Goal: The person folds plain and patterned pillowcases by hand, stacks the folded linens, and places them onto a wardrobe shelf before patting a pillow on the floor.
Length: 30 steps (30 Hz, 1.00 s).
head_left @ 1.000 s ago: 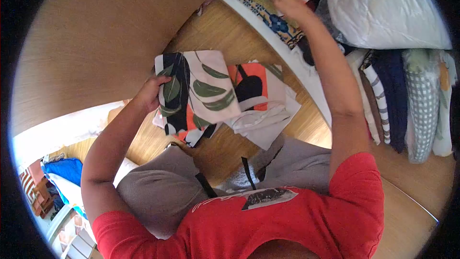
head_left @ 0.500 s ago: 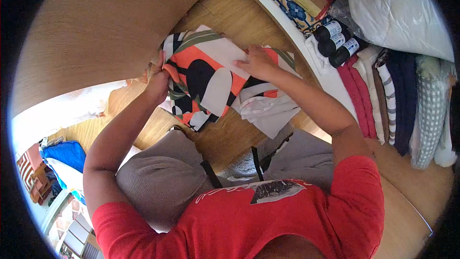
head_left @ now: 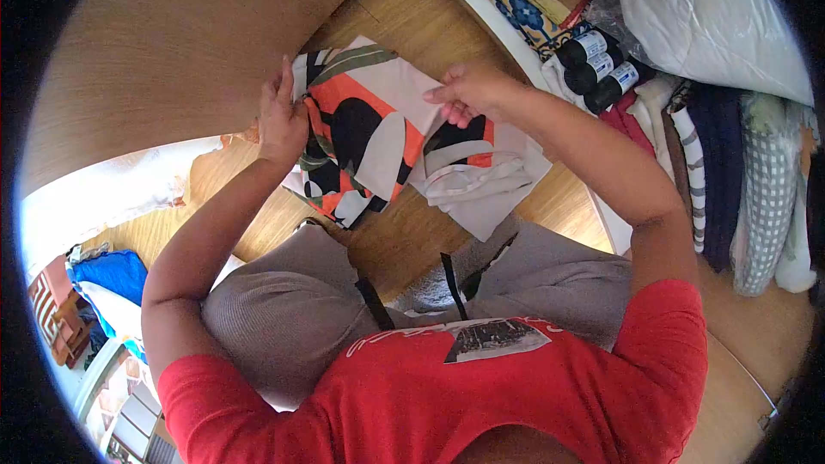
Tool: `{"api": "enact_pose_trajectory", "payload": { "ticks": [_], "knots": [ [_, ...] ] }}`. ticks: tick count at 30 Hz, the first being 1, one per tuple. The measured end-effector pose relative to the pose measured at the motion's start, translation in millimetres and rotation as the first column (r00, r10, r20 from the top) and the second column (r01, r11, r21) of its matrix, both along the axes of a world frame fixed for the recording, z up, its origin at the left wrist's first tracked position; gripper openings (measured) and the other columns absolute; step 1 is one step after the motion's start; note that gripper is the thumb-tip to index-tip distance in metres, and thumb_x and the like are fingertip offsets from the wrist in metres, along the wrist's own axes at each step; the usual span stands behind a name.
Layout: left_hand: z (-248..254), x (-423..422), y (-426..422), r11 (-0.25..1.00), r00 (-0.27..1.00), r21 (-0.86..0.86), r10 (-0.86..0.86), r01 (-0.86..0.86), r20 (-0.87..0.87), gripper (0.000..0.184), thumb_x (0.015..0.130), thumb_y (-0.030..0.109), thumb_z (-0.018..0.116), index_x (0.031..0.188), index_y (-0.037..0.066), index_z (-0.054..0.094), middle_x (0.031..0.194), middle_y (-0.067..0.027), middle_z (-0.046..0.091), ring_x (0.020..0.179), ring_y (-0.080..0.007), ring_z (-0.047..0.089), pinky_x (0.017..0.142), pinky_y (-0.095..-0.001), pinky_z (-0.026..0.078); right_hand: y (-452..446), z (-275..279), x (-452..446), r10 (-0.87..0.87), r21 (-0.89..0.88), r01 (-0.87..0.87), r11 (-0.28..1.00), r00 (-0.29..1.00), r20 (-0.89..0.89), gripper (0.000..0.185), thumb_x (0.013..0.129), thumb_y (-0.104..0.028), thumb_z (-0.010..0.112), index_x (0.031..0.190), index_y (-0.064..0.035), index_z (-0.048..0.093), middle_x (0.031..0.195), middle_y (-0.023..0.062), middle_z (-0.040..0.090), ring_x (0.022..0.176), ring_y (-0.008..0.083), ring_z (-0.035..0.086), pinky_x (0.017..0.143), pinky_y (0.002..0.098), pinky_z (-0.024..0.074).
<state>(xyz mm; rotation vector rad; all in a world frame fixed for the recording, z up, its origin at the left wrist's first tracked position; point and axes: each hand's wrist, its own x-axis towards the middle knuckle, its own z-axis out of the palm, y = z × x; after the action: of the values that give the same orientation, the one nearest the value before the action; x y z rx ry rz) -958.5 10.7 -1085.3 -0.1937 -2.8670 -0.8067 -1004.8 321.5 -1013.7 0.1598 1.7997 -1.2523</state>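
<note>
A partly folded patterned cloth point(head_left: 365, 133) in orange, black, white and olive lies on the wooden floor in front of me. At its left edge is my left hand point(head_left: 282, 120), fingers stretched upward and flat against the fabric's side. My right hand point(head_left: 473, 96) is closed, pinching the upper right edge of the cloth between thumb and fingers. Under and beside that edge, more fabric shows a plain whitish underside point(head_left: 481, 193), bunched and creased. The cloth's lower layers are hidden.
A curved wooden panel point(head_left: 180, 60) rises at the left. On the right, a white-edged shelf holds black rolls point(head_left: 593, 64) with labels, a white bag point(head_left: 713, 26) in plastic and folded textiles point(head_left: 718, 172). A blue bundle point(head_left: 112, 279) lies at lower left.
My left hand has loosened from the cloth's edge and straightened its fingers. My right hand has lifted slightly and changed from lying on the fabric to pinching its edge.
</note>
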Motion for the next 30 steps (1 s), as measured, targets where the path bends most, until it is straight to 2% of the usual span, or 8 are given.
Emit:
{"api": "enact_pose_trajectory", "payload": {
  "ticks": [2, 5, 14, 19, 21, 25, 27, 30],
  "knots": [
    [70.3, -14.6, 21.8, 0.982, 0.985, -0.169, -0.101, 0.077, -0.136, 0.067, 0.082, 0.014, 0.052, 0.14, 0.006, 0.021, 0.127, -0.0193, 0.044, 0.1, -0.0293, 0.053, 0.086, -0.0358, 0.045, -9.9, 15.8, -2.5, -0.051, -0.157, 0.056, 0.986, 0.998, 0.031, 0.023, 0.078, -0.015, 0.066, 0.088, 0.002, 0.053, 0.065, 0.0051, 0.056, 0.058, 0.012, 0.057, 0.051, 0.0239, 0.0465],
    [124.1, -24.2, 48.0, 0.697, 0.639, 0.546, -0.163, -0.465, 0.752, 0.081, 0.079, 0.021, 0.061, 0.141, 0.004, 0.011, 0.135, -0.019, 0.036, 0.11, -0.0295, 0.049, 0.09, -0.0369, 0.042, -63.3, 35.5, 33.1, -0.067, -0.32, -0.185, 0.929, 0.768, -0.637, 0.017, 0.074, -0.01, 0.064, 0.088, -0.0029, 0.056, 0.074, 0.004, 0.058, 0.064, 0.0113, 0.056, 0.056, 0.026, 0.0469],
    [165.3, 17.2, -28.3, 0.769, 0.787, 0.213, -0.617, 0.602, 0.001, 0.088, 0.065, -0.02, 0.038, 0.143, 0.011, 0.012, 0.146, -0.0121, 0.018, 0.135, -0.0277, 0.017, 0.108, -0.0336, 0.019, -80.1, 18.3, 96.4, -0.021, -0.303, -0.337, 0.892, 0.637, -0.77, 0.015, 0.078, -0.015, 0.063, 0.082, -0.0022, 0.056, 0.072, 0.0113, 0.057, 0.069, 0.0213, 0.06, 0.06, 0.0322, 0.0457],
    [320.2, 69.6, -40.0, 0.993, 0.998, -0.111, -0.018, 0.024, 0.053, 0.07, 0.07, 0.001, 0.048, 0.137, 0.014, 0.032, 0.126, -0.0143, 0.038, 0.106, -0.0231, 0.035, 0.088, -0.0332, 0.032, -11.2, -84.9, 87.3, 0.046, 0.19, 0.083, 0.978, 0.808, -0.587, 0.04, 0.078, -0.037, 0.063, 0.079, 0.0025, 0.057, 0.072, 0.0162, 0.059, 0.066, 0.0269, 0.061, 0.057, 0.0377, 0.0492],
    [357.0, 74.1, -22.5, 0.978, 0.989, -0.178, 0.094, -0.112, -0.11, 0.066, 0.072, 0.011, 0.054, 0.135, 0.016, 0.036, 0.116, -0.0158, 0.046, 0.093, -0.0214, 0.042, 0.079, -0.0322, 0.036, -12.2, -83.6, 92.2, -0.125, -0.06, 0.153, 0.986, 0.935, 0.331, 0.047, 0.076, -0.042, 0.068, 0.091, 0.0007, 0.053, 0.086, 0.0123, 0.058, 0.08, 0.0216, 0.059, 0.061, 0.0357, 0.0509],
    [388.5, 67.5, -8.0, 0.898, 0.913, -0.227, 0.319, -0.377, -0.255, 0.06, 0.076, 0.03, 0.067, 0.131, 0.02, 0.044, 0.097, -0.019, 0.062, 0.066, -0.0181, 0.054, 0.06, -0.03, 0.045, -25.4, -84.2, 93.1, -0.137, -0.13, 0.174, 0.976, 0.957, 0.255, 0.039, 0.078, -0.03, 0.069, 0.092, 0.0023, 0.052, 0.08, 0.0106, 0.057, 0.064, 0.0196, 0.059, 0.05, 0.0355, 0.0538],
    [380.5, 69.4, -49.6, 0.617, 0.952, -0.744, 0.295, -0.257, -0.084, 0.049, 0.08, 0.022, 0.061, 0.125, 0.008, 0.05, 0.088, -0.014, 0.061, 0.066, -0.0159, 0.054, 0.054, -0.0234, 0.042, -20.4, -72.6, 86.5, -0.115, -0.051, 0.129, 0.99, 0.969, 0.218, 0.036, 0.077, -0.026, 0.07, 0.09, 0.0032, 0.052, 0.079, 0.0115, 0.057, 0.061, 0.0201, 0.059, 0.049, 0.0362, 0.0539],
    [308.1, 55.8, -100.9, 0.971, 0.985, -0.237, -0.052, 0.011, -0.167, 0.048, 0.083, -0.007, 0.035, 0.131, -0.003, 0.038, 0.132, -0.0136, 0.043, 0.119, -0.0236, 0.044, 0.102, -0.0327, 0.031, -8.5, -72.8, 85.2, -0.147, 0.01, 0.149, 0.989, 0.955, 0.258, 0.035, 0.076, -0.022, 0.071, 0.087, 0.0041, 0.05, 0.076, 0.0127, 0.058, 0.059, 0.0208, 0.06, 0.05, 0.0372, 0.0547]
  ]
}}
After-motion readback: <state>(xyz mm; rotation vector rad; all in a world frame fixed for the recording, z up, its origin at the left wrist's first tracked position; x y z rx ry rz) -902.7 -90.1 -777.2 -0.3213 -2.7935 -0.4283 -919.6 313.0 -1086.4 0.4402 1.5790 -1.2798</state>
